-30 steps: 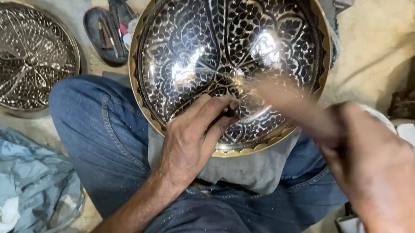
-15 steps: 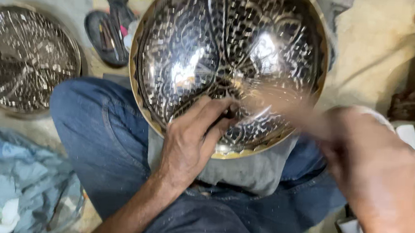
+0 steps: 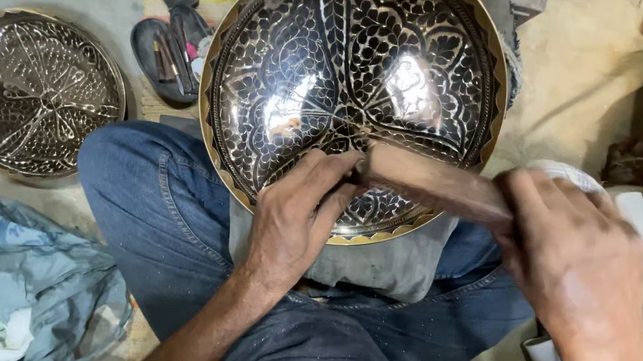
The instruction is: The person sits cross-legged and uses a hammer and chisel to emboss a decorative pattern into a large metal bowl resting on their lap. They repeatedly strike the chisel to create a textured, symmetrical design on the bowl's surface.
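Observation:
A large round engraved metal dish (image 3: 306, 74), black with silver leaf patterns and a brass scalloped rim, rests tilted on my lap. My left hand (image 3: 300, 213) presses on its lower middle, fingers pinching a small tool against the surface; the tool itself is mostly hidden. My right hand (image 3: 572, 258) grips a wooden mallet (image 3: 431, 182) whose head lies over my left fingertips, just above the dish.
A second engraved dish (image 3: 37, 93) lies on the floor at left. A small dark tray of hand tools (image 3: 169, 45) sits behind it. Crumpled blue-grey cloth (image 3: 27, 288) lies at lower left, and a grey cloth (image 3: 383, 264) pads my lap under the dish.
The wooden mallet has swung down from a raised, blurred position onto the tool at my left fingertips. My left hand and the dish stay in place.

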